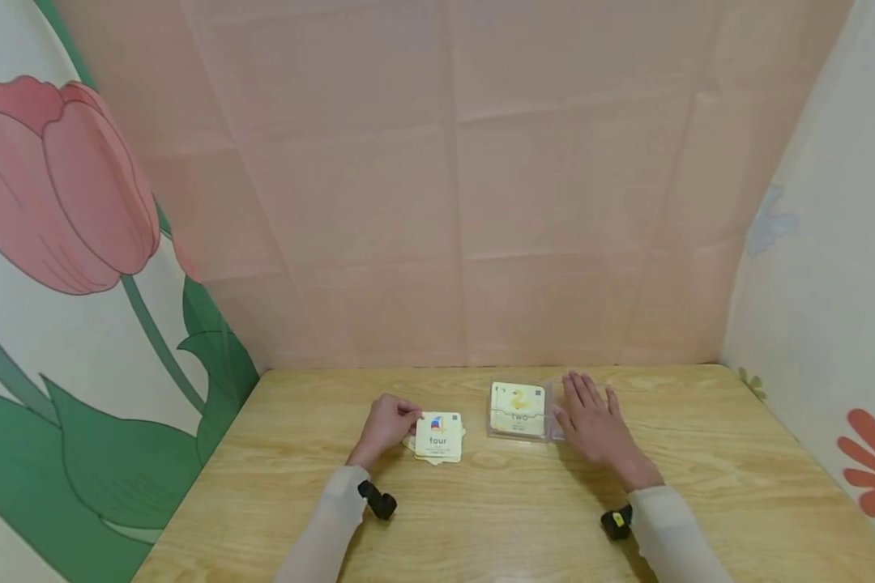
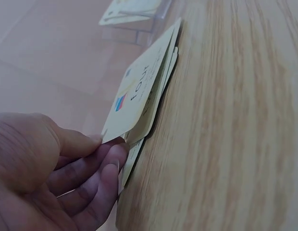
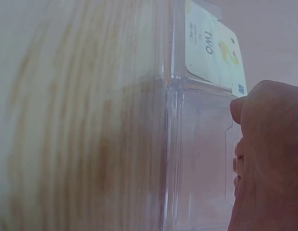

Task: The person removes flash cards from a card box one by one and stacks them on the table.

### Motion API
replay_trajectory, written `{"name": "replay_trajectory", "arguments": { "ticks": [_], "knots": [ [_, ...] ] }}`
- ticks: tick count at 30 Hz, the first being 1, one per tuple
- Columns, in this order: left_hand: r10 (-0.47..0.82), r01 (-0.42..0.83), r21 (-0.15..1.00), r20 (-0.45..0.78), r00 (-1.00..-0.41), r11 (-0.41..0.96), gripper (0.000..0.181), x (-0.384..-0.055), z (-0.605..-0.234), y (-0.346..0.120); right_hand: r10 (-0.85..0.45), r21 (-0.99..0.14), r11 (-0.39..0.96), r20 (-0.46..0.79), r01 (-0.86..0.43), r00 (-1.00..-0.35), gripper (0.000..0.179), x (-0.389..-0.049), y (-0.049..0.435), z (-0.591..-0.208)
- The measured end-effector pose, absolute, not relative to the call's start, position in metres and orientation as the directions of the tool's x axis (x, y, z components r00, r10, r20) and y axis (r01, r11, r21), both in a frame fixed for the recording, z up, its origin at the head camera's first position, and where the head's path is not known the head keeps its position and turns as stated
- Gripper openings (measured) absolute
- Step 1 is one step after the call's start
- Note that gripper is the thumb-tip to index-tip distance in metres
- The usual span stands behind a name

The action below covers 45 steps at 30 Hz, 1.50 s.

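Note:
My left hand pinches the upper left corner of a square card reading "four" between thumb and fingers. In the left wrist view that card is tilted, its near corner raised over a few more cards fanned beneath it on the table. A transparent plastic box lies to the right, its left compartment holding cards with "two" on top. Fingers extended, my right hand rests over the box's right compartment, which shows no cards in the right wrist view.
The wooden table runs back to a pink cloth backdrop. Panels with printed flowers stand at the left and right. A small black camera sits on each wrist, such as the left one.

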<state>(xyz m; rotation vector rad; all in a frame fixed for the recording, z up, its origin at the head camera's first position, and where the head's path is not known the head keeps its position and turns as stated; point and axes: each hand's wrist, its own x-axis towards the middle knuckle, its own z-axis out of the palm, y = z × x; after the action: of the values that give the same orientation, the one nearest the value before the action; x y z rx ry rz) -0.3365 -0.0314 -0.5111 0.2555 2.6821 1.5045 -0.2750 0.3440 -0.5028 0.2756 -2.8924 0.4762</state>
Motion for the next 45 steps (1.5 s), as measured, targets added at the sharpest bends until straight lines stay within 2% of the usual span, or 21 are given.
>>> {"name": "replay_trajectory", "arguments": {
  "ticks": [20,34,45],
  "knots": [
    [0.112,0.194,0.715,0.161,-0.981,0.671,0.013,-0.335,-0.507,-0.032,-0.158,-0.295,0.930,0.221,-0.220,-0.963,0.068,-0.273,0.343,-0.502],
    [0.117,0.235,0.734,0.210,-0.971,0.637,0.015,-0.338,-0.498,-0.023,-0.157,-0.306,0.926,0.224,-0.223,-0.962,0.065,-0.276,0.344,-0.502],
    [0.189,0.288,0.756,0.218,-0.958,0.588,0.021,-0.341,-0.488,-0.010,-0.163,-0.329,0.916,0.215,-0.228,-0.963,0.062,-0.276,0.345,-0.501]
  ]
}}
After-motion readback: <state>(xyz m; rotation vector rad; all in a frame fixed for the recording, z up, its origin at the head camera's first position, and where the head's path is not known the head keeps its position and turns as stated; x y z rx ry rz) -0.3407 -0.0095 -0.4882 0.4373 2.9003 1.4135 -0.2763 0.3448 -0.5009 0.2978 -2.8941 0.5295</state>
